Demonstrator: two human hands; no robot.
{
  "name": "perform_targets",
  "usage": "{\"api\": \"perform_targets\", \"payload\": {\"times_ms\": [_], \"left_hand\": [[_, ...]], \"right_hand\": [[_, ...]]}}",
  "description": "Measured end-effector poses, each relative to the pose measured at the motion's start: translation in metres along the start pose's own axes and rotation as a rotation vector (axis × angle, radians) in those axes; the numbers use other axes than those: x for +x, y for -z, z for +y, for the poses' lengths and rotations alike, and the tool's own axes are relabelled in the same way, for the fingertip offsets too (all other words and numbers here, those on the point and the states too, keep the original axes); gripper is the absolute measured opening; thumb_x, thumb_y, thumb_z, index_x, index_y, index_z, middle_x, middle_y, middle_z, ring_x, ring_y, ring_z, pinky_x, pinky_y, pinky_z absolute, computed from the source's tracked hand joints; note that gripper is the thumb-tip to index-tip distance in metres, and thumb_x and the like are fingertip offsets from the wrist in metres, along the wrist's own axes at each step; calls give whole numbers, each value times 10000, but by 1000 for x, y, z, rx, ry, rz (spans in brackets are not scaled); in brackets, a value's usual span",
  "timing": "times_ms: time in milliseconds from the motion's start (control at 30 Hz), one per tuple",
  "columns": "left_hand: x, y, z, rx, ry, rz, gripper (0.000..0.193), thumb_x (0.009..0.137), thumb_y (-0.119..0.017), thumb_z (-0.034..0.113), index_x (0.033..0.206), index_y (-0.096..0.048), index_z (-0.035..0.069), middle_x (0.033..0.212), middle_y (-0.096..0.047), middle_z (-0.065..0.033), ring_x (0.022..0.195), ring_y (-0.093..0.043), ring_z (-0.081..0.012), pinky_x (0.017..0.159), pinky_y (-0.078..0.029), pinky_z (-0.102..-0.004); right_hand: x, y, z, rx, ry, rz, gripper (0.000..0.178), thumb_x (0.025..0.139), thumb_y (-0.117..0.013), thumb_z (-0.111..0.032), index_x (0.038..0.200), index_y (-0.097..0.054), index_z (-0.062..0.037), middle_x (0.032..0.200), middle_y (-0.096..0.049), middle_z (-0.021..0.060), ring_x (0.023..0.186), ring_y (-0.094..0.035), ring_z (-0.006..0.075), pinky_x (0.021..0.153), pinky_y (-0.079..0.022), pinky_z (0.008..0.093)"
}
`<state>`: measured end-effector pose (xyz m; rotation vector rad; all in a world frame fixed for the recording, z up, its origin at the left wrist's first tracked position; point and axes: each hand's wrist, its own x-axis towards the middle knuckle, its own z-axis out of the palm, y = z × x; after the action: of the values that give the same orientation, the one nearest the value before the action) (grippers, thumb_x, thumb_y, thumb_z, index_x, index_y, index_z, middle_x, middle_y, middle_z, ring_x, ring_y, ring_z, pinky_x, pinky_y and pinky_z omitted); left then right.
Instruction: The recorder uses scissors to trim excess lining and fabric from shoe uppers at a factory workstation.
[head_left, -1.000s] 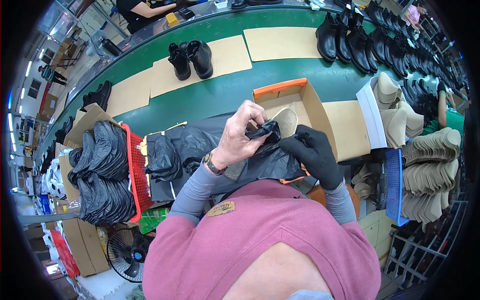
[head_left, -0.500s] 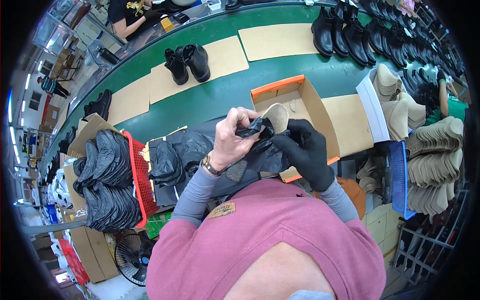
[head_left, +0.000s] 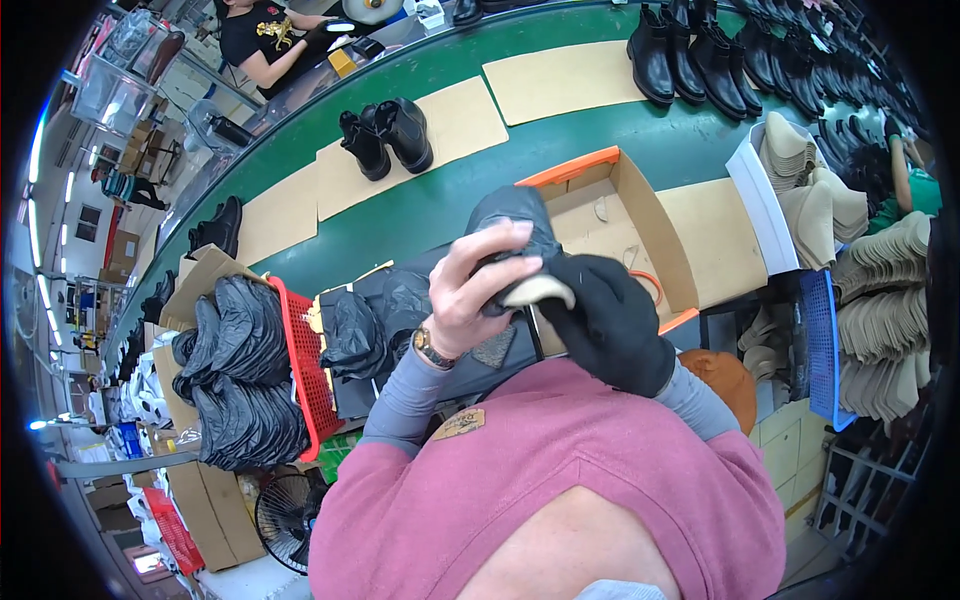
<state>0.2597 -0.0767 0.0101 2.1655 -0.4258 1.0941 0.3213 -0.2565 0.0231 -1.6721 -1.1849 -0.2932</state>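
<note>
Between my hands, above the near edge of the work surface, is a beige moulded shoe insert (head_left: 538,291) partly covered in black plastic film (head_left: 515,213). My left hand (head_left: 470,285), bare and with a wristwatch, wraps its fingers over the film-covered part. My right hand (head_left: 615,325), in a black glove, closes on the bare beige end from the right; its fingertips are partly hidden. Just beyond lies an open cardboard box (head_left: 650,225) with orange ends. To the left, black-wrapped bundles (head_left: 355,335) rest on a dark surface.
A red basket (head_left: 312,400) with stacked black-wrapped inserts stands left. On the right are a white box (head_left: 755,215) and a blue basket (head_left: 822,340) beside stacked beige inserts (head_left: 880,310). Black boots (head_left: 405,135) stand on cardboard along the green bench (head_left: 455,185). Two people work beyond.
The insert has turned: its film-covered part now points away from me and the beige end toward me. My gloved hand has closed on that end. The view has shifted slightly.
</note>
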Motion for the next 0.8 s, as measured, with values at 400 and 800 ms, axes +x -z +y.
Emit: {"api": "perform_targets", "payload": {"times_ms": [400, 800], "left_hand": [[-12, 22, -10, 89, 377, -317, 238, 770, -722, 33, 999, -660, 2, 835, -680, -180, 763, -683, -333, 661, -526, -334], [-17, 11, -10, 55, 421, -256, 203, 775, -713, 31, 965, -652, -4, 779, -670, -167, 691, -673, -318, 621, -508, -327]], "right_hand": [[-66, 14, 119, -367, -601, -687, 295, 868, -622, -228, 1069, -619, -11, 1071, -643, 183, 989, -637, 314, 803, -513, 387], [-110, -4, 189, -627, -572, -957, 385, 733, -655, -82, 1073, -496, 3, 839, -675, 207, 791, -675, 378, 698, -527, 460]]}}
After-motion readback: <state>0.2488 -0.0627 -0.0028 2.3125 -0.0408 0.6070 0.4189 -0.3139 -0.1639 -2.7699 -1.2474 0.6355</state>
